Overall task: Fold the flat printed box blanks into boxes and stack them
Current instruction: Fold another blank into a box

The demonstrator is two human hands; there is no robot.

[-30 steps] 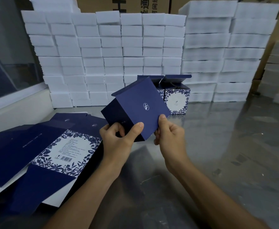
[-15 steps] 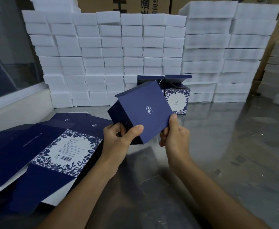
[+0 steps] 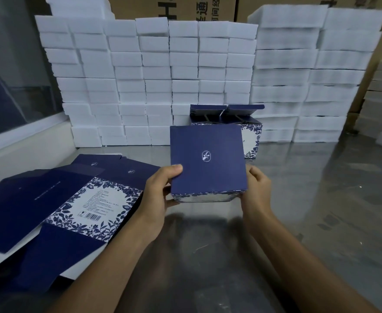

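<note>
I hold a folded navy box (image 3: 208, 161) above the table, its plain blue face with a small white logo turned to me and a floral side showing along its lower edge. My left hand (image 3: 158, 195) grips its left side, thumb on the blue face. My right hand (image 3: 256, 190) grips its right side. A pile of flat printed box blanks (image 3: 61, 206) lies on the left, the top one showing a white label panel with a barcode and blue floral border. Behind the held box stand two folded boxes (image 3: 251, 132) with open top flaps.
A wall of stacked white foam blocks (image 3: 153, 82) runs along the back, with taller stacks (image 3: 316, 75) on the right and brown cartons behind. The table (image 3: 298, 222) is shiny grey metal. A glass pane with a white ledge (image 3: 16, 143) borders the left side.
The box has been turned from a tilted, corner-up pose to square, with its blue face toward me. Both hands shifted to its left and right sides and moved slightly right.
</note>
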